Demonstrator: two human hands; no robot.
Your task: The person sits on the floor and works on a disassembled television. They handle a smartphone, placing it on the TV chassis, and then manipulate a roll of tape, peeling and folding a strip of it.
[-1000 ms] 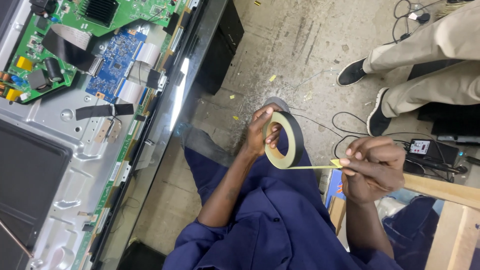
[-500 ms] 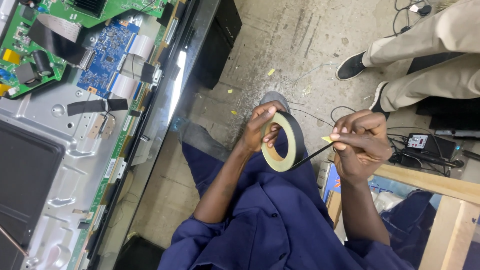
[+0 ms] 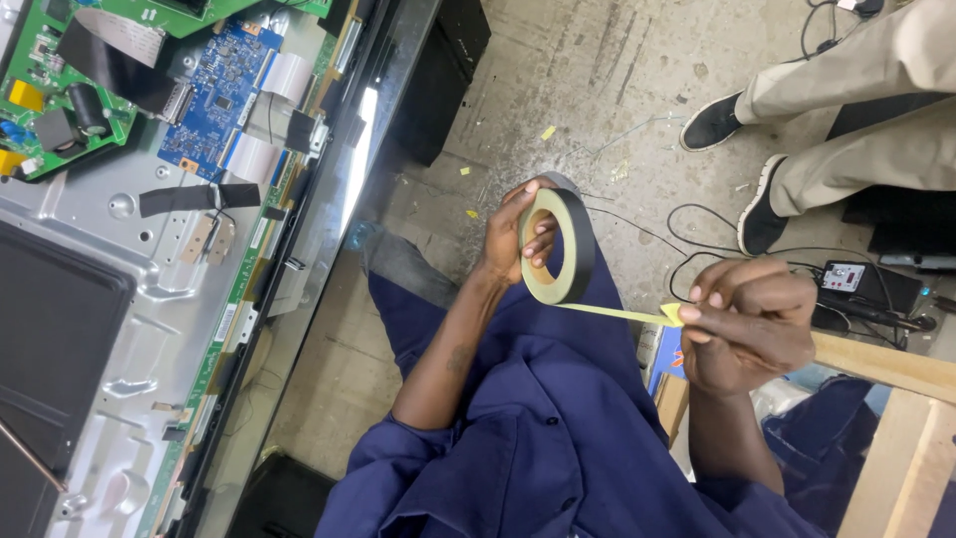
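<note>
1. Rough, stained concrete floor (image 3: 597, 90) filled the top of the view, scattered with small yellow scraps and loose black cables.
2. Along the left side lay an opened flat-screen television (image 3: 129, 329), back panel off, showing a silver metal chassis, a blue circuit board (image 3: 214, 95) and a green circuit board (image 3: 60, 80) joined by flat ribbon cables.
3. Seen from above, the person wore dark blue work clothes (image 3: 558, 418) and sat over the floor.
4. Their left hand (image 3: 513, 234) was closed around a roll of tape (image 3: 558, 247), black outside and pale yellow on the inner face, with fingers hooked through its centre hole.
5. Their right hand (image 3: 747, 324) pinched the free end of the yellow tape strip (image 3: 622, 314) between thumb and fingertips.
6. A short length ran taut from roll to right hand; it was not yet cut or stuck to anything, so the peeling looked only begun.
7. At top right, another person's legs in beige trousers (image 3: 866, 120) and black shoes stood well apart.
8. A wooden frame (image 3: 896, 399) crossed the lower right.
</note>
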